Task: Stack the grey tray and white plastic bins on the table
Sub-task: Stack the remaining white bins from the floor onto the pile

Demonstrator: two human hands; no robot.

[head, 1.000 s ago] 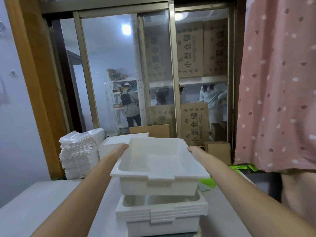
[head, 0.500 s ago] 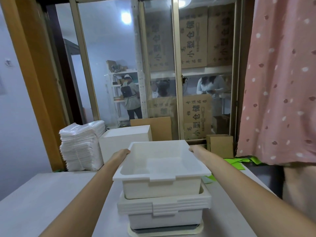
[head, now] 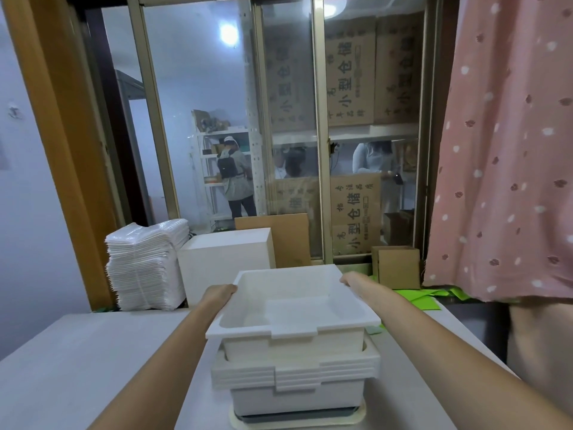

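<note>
Grey worktop [head: 93,361] carries the bin stack [head: 296,377]. Top white bin [head: 291,308] sits part-nested in that stack, left hand [head: 220,293] and right hand [head: 352,279] gripping its far corners. Fingers hidden behind rim; closure cannot be told.

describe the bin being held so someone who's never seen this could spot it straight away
On the grey table before the window stands a pile of nested white bins. The top bin is held at its far corners by the left hand and right hand. Unlike the bins below, it stands proud, not fully seated.
</note>
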